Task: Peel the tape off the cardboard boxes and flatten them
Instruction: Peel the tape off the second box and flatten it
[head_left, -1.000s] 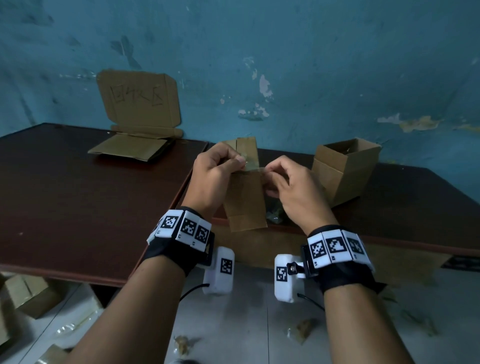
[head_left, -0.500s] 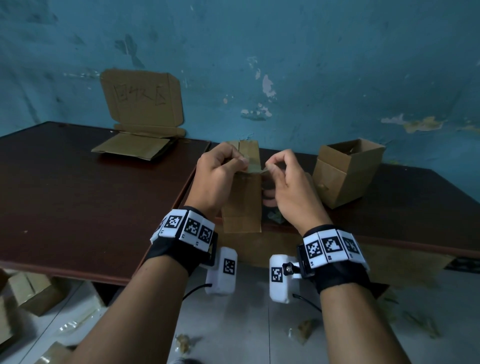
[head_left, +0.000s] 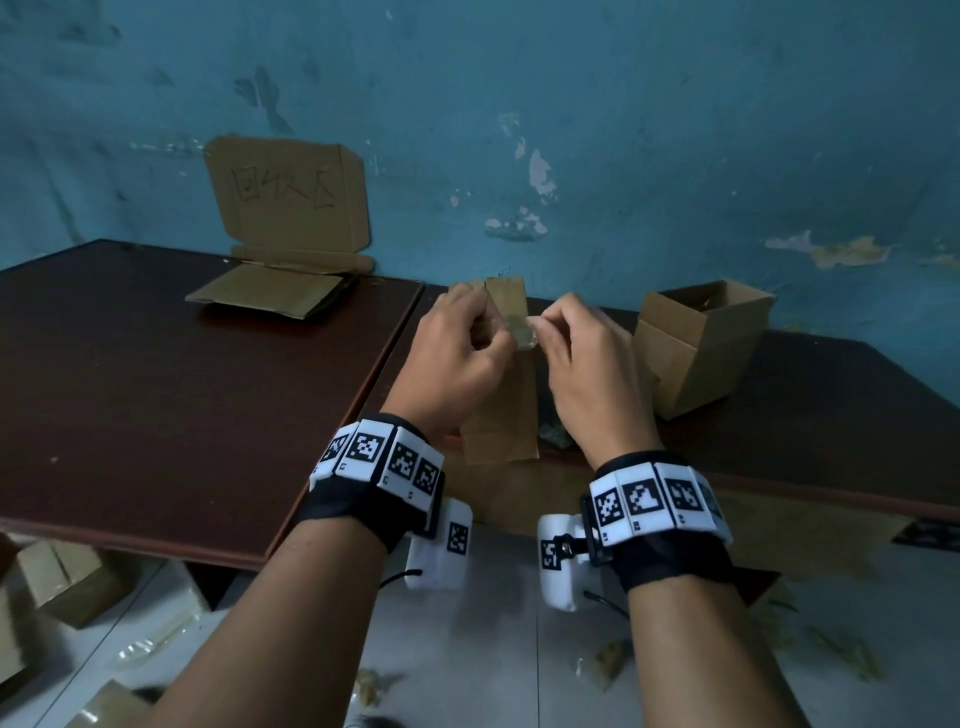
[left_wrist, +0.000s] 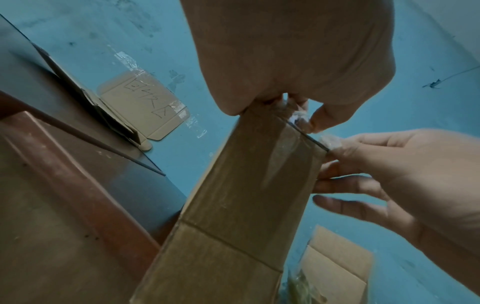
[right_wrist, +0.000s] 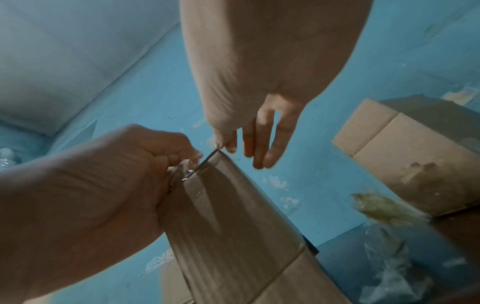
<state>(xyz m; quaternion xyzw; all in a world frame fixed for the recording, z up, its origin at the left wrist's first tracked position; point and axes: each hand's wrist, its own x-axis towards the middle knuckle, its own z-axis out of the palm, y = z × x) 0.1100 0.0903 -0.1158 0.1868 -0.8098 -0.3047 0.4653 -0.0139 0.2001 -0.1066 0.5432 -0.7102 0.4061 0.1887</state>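
I hold a flattened brown cardboard box (head_left: 501, 415) upright over the seam between two dark tables. My left hand (head_left: 488, 332) grips its upper part, fingers curled round the cardboard (left_wrist: 246, 195). A strip of clear tape (head_left: 527, 332) runs across the box near the top. My right hand (head_left: 545, 332) pinches the tape's loose end (left_wrist: 330, 142) between thumb and forefinger at the box's right edge, its other fingers spread below. In the right wrist view the pinch (right_wrist: 223, 146) sits at the box's top corner (right_wrist: 233, 216), close to the left hand (right_wrist: 187, 160).
An open cardboard box (head_left: 701, 343) stands on the right table (head_left: 831, 415). Flattened cardboard (head_left: 270, 293) lies at the back left under a lettered cardboard sign (head_left: 288, 197) on the wall. Crumpled tape (head_left: 553, 436) lies by the table edge. More boxes (head_left: 67, 582) sit on the floor.
My right hand has gone from curled against the box's side to pinching the tape end at its right edge. The box and left hand have hardly shifted.
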